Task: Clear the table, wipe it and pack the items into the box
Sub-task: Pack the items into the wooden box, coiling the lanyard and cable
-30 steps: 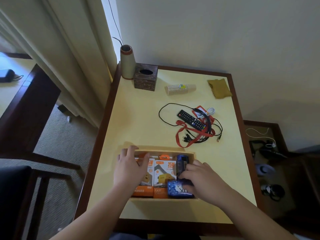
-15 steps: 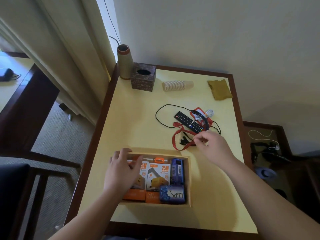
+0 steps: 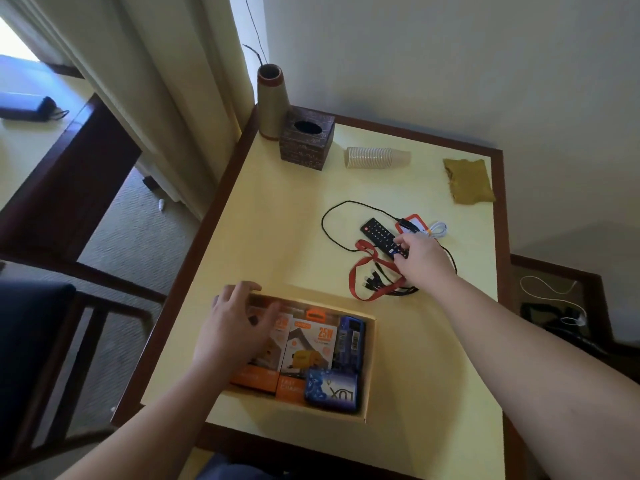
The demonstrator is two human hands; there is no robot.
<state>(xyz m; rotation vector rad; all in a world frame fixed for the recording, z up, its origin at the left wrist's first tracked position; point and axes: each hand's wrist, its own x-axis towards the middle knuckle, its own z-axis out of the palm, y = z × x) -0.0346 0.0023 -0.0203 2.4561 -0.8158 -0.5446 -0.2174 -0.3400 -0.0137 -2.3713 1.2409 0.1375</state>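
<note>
A shallow cardboard box sits at the table's near edge. It holds orange charger packs, a blue soap pack and a slim blue item. My left hand rests flat over the box's left side, fingertips at its far rim. My right hand reaches out to the black remote and grips its near end. The remote lies tangled with a red lanyard, a black cable and a coiled white cable.
At the table's far side lie a stack of paper cups on its side, a mustard cloth, a dark tissue box and a tall vase. A chair stands to the left, and a low shelf with cables to the right.
My right hand left the blue pack in the box, moved up over the cable pile and closed on the remote. My left hand stayed on the box.
</note>
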